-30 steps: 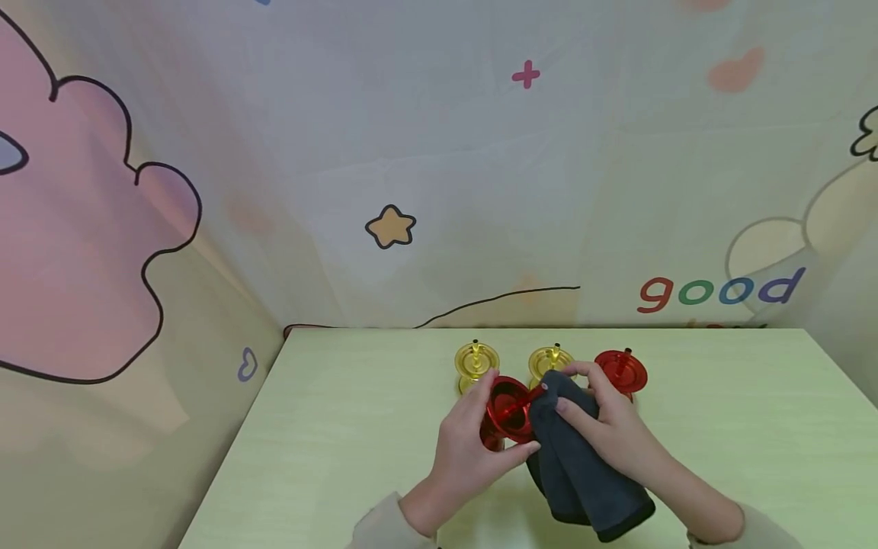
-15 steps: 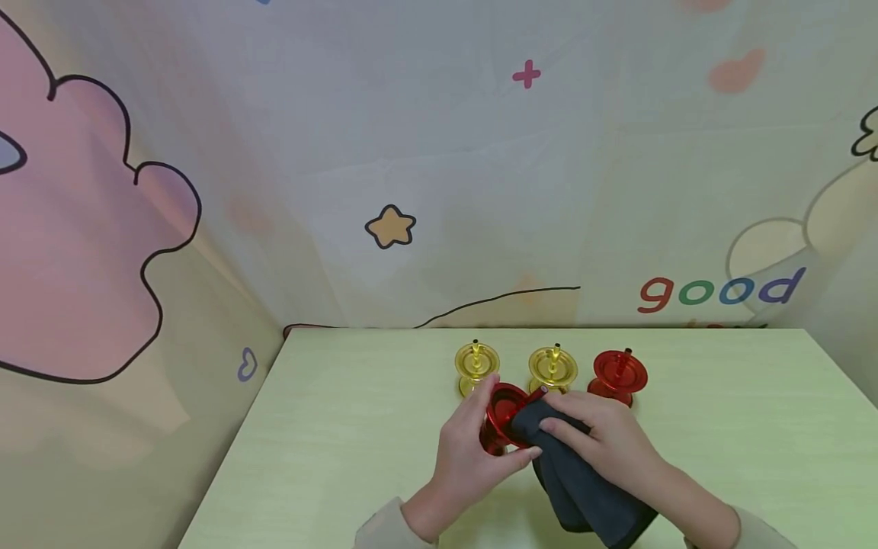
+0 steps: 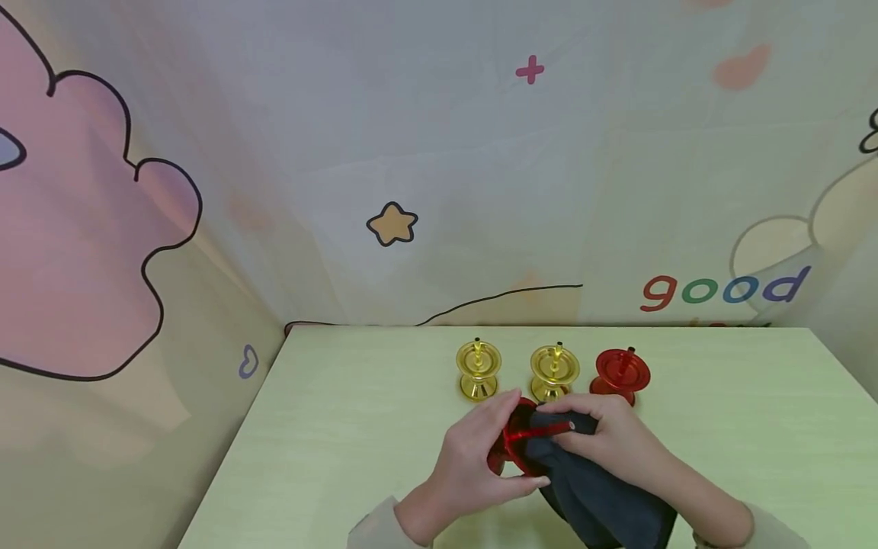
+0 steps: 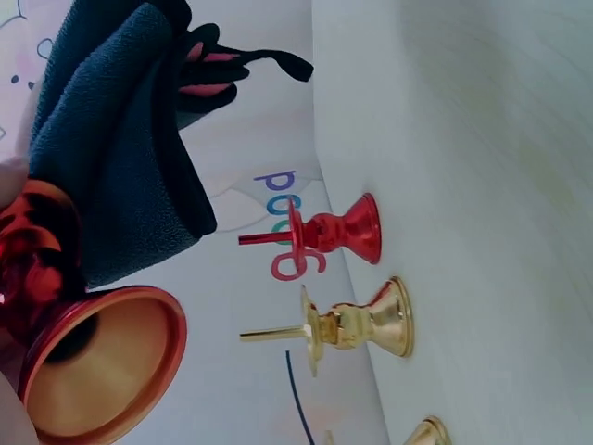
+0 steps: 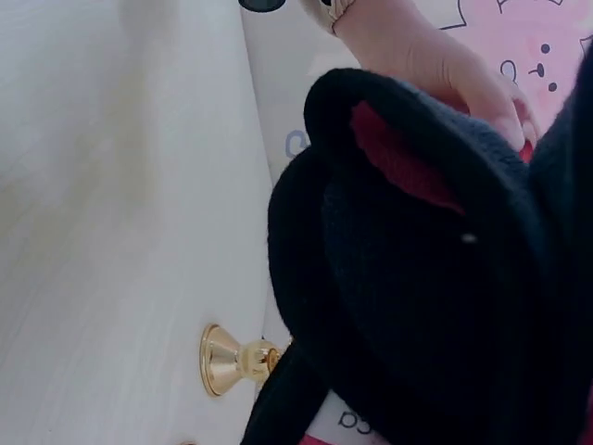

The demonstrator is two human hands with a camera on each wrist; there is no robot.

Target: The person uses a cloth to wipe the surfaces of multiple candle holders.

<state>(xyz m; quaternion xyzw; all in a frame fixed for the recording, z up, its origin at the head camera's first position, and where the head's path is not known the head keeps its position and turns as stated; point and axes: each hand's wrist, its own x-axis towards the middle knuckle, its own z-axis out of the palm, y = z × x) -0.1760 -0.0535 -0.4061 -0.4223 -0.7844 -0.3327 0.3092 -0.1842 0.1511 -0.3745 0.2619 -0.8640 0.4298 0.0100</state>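
Note:
In the head view my left hand (image 3: 473, 457) grips a red metallic candlestick (image 3: 504, 442), its dish and pin tilted to the right. My right hand (image 3: 613, 438) pinches a dark blue-grey cloth (image 3: 604, 488), which presses against the inside of the dish beside the pin. The rest of the cloth hangs below the fingers. From the left wrist view, the hollow base of the held candlestick (image 4: 107, 366) faces the camera, with the cloth (image 4: 130, 148) behind it. Folds of cloth (image 5: 398, 278) hide most of the right wrist view, including the right fingers.
Behind my hands on the pale table (image 3: 329, 427) stand a gold candlestick (image 3: 478, 370), a second gold candlestick (image 3: 554, 372) and a red candlestick (image 3: 620, 374), all upright. A printed curtain (image 3: 439, 152) rises along the table's back edge.
The right hand has shifted the cloth from the pin's tip down into the dish. Both hands have come slightly lower, and the held candlestick has turned further to the right.

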